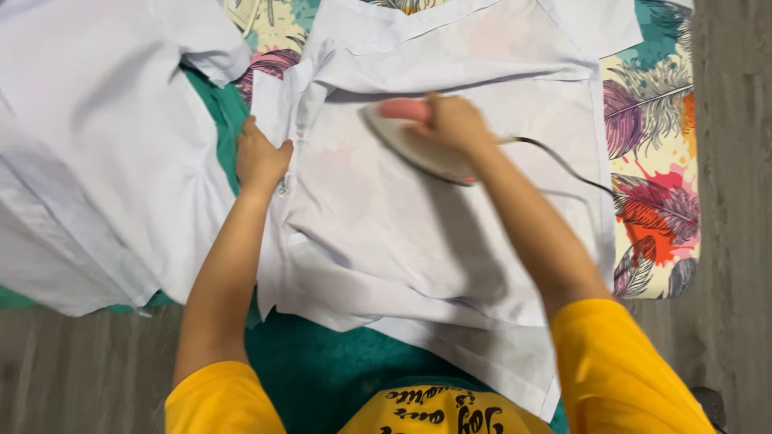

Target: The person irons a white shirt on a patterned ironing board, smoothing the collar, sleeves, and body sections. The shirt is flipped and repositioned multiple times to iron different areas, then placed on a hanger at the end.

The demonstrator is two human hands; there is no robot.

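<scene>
R hand (452, 120) grips iron (418, 145) on white shirt (386, 225); L hand (259, 157) pins edge.

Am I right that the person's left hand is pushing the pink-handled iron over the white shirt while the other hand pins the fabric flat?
Not quite: the right hand has its grip on the pink-handled iron, pushing it over the white shirt. The left hand pins the fabric flat at the shirt's edge. The head view shows this.

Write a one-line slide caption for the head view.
Right hand presses an iron on a white shirt while the left hand holds its edge flat.
</scene>
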